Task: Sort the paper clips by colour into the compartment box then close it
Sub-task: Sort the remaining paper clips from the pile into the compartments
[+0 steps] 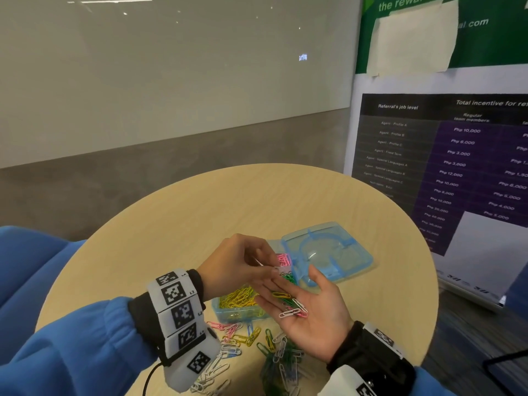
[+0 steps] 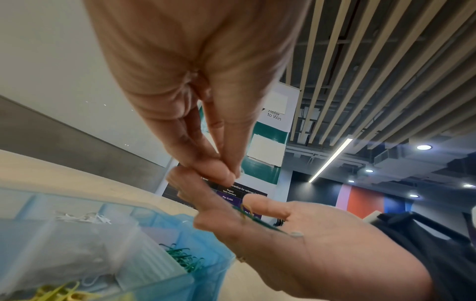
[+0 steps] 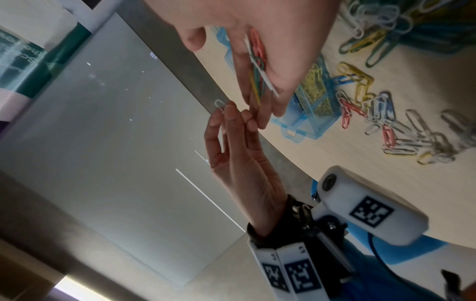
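Note:
My left hand [image 1: 267, 265] hovers over the open blue compartment box [image 1: 228, 312] and pinches a white paper clip [image 3: 219, 104] between thumb and fingertips. My right hand [image 1: 288, 290] lies palm up beside it, fingers straight, carrying several mixed clips [image 1: 293, 305] in green, yellow, white and pink. Yellow clips [image 1: 238, 297] fill the near compartment. Pink clips [image 1: 283, 258] and green clips [image 2: 184, 258] lie in other compartments, and white clips [image 2: 82, 216] in another. The box's lid [image 1: 328, 250] lies open to the right.
A loose pile of mixed clips [image 1: 257, 347] lies on the round wooden table [image 1: 200, 212] in front of the box, near both wrists. A banner stand [image 1: 457, 167] rises just past the table's right edge. A blue seat [image 1: 34, 252] is at the left.

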Available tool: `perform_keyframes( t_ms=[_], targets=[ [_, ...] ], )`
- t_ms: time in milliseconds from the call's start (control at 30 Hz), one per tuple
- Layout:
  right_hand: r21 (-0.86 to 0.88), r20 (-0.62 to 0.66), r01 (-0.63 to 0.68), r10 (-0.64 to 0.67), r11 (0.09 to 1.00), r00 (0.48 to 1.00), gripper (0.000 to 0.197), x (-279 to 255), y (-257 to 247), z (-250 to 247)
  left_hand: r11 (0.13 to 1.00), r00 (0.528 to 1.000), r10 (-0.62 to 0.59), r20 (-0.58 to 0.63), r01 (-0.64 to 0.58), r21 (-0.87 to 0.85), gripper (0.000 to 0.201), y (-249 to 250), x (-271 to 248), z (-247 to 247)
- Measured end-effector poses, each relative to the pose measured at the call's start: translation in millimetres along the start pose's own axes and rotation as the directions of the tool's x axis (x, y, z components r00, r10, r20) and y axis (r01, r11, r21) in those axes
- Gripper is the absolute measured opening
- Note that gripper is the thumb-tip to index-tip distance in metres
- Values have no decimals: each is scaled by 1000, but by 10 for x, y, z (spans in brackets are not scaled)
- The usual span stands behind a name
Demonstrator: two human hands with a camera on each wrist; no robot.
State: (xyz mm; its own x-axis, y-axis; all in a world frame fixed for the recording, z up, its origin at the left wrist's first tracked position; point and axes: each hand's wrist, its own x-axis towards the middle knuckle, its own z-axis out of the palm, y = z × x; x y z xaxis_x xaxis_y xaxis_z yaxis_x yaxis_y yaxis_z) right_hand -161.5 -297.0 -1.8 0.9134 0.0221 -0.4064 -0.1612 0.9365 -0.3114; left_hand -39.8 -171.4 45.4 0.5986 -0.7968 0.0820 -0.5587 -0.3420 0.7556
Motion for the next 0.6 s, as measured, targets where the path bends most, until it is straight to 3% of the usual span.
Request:
perform_keyframes(
  t_ms=[300, 467, 600],
  targets=[
    [-13, 12, 9, -9, 1000, 1000, 76, -9, -62, 7, 996, 997, -58, -47, 54, -77, 4, -54, 101, -105],
    [-18, 11, 10, -9, 1000, 1000, 76, 20, -49, -20, 986, 979, -110, -172, 130, 109, 6, -219, 195, -204],
    [-27, 7, 16, -16, 1000, 1000, 76, 27, -62, -40, 928, 991, 6, -135, 45, 370, 13, -153, 110, -118]
  ],
)
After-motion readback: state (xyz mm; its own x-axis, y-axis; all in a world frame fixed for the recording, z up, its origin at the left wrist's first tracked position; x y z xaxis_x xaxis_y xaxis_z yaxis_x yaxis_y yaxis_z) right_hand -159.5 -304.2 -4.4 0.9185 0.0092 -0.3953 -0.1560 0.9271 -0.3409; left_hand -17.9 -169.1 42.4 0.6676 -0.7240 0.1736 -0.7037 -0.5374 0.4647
